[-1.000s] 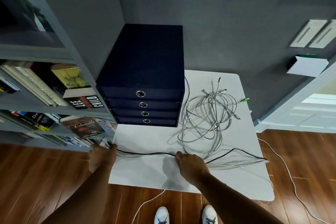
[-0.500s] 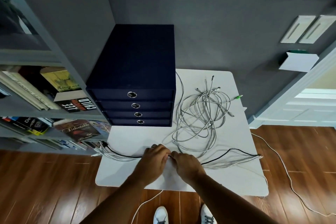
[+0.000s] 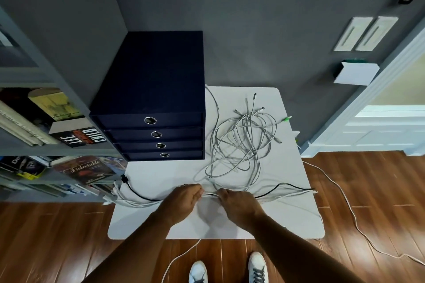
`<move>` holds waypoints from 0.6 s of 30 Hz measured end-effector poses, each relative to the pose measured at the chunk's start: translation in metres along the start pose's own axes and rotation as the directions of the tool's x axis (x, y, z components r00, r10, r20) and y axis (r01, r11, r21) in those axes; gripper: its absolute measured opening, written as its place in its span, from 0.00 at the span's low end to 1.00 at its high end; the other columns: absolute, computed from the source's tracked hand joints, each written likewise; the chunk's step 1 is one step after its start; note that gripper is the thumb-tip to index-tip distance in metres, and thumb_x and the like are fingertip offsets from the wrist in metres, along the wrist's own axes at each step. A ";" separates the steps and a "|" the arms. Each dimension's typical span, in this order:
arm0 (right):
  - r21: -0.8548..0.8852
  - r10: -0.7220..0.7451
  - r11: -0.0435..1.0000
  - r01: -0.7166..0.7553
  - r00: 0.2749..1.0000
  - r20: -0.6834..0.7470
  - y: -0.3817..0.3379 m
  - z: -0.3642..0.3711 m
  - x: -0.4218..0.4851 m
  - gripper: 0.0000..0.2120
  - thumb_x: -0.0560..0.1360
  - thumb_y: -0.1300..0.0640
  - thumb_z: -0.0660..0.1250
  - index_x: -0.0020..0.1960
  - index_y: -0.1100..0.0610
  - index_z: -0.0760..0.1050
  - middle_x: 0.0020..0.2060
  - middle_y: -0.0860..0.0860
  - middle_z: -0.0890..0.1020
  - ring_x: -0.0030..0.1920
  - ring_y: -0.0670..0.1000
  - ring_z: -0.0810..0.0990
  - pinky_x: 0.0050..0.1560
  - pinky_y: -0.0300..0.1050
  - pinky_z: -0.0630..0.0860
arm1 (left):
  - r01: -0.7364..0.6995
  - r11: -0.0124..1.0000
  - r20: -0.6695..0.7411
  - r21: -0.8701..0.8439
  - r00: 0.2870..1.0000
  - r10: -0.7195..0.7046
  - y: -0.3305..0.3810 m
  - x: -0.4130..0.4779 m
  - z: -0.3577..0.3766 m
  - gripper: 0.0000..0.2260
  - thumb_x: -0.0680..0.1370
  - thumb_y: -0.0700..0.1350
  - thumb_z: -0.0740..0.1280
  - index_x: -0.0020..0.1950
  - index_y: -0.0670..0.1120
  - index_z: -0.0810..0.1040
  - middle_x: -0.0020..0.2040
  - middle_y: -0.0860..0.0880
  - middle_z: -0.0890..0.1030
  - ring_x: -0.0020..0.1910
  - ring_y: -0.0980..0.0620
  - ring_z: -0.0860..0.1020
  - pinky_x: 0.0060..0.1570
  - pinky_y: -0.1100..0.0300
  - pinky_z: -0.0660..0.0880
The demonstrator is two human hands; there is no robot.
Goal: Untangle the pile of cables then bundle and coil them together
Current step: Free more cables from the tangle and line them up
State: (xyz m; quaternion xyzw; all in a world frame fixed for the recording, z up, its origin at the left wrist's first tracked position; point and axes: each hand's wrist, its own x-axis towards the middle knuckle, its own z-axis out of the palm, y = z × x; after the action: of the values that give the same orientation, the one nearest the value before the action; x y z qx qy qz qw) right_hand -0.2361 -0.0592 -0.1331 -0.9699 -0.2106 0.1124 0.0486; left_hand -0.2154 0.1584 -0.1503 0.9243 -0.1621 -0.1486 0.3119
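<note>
Left hand (image 3: pixel 184 200) has slid in from the table's left edge to meet the right hand (image 3: pixel 238 204) at the middle of the straightened bundle (image 3: pixel 287 194).

Both hands sit knuckles-up in the lower middle of the frame, fingers curled round the bundle. It is a flat sheaf of thin white cords with one glossy black cable (image 3: pixel 124 179), and it reaches both side edges of the smooth white, round-cornered table (image 3: pixel 299 225). Above the hands, centre-right, the tangled pile (image 3: pixel 241 145) of pale grey cables lies in loose overlapping loops, plug tips fanned toward the wall. A matte navy drawer box (image 3: pixel 151 89) with round metal pulls stands just left of the pile.
</note>
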 end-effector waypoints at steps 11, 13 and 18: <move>0.034 0.043 0.999 -0.039 0.989 -0.140 0.076 0.011 -0.028 0.26 0.78 0.39 0.39 0.56 0.48 0.72 0.49 0.49 0.84 0.47 0.57 0.83 0.39 0.52 0.77 | 0.119 0.993 -0.022 -0.019 0.993 -0.119 -0.018 0.005 -0.010 0.11 0.84 0.51 0.58 0.50 0.48 0.77 0.46 0.52 0.82 0.47 0.56 0.79 0.51 0.59 0.78; 0.063 0.086 0.995 -0.079 0.988 -0.131 0.087 0.009 -0.032 0.27 0.78 0.39 0.39 0.57 0.48 0.72 0.51 0.49 0.83 0.51 0.55 0.82 0.44 0.51 0.77 | 0.160 0.987 -0.034 -0.020 0.986 -0.161 -0.022 0.004 -0.013 0.12 0.84 0.51 0.58 0.51 0.46 0.78 0.46 0.51 0.82 0.47 0.55 0.80 0.50 0.59 0.77; 0.169 0.129 0.980 -0.105 0.982 -0.140 0.096 0.008 -0.039 0.14 0.83 0.45 0.52 0.54 0.52 0.71 0.51 0.51 0.82 0.52 0.57 0.80 0.44 0.51 0.74 | 0.192 0.981 0.058 0.032 0.979 -0.193 -0.025 0.006 -0.021 0.10 0.84 0.50 0.59 0.50 0.50 0.78 0.47 0.53 0.82 0.48 0.55 0.80 0.51 0.60 0.77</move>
State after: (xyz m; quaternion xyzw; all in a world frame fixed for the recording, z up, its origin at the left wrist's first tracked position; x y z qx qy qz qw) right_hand -0.2348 -0.1621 -0.1465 -0.9792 -0.1391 0.0584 0.1358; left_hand -0.1965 0.1862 -0.1511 0.9347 -0.0833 -0.2042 0.2789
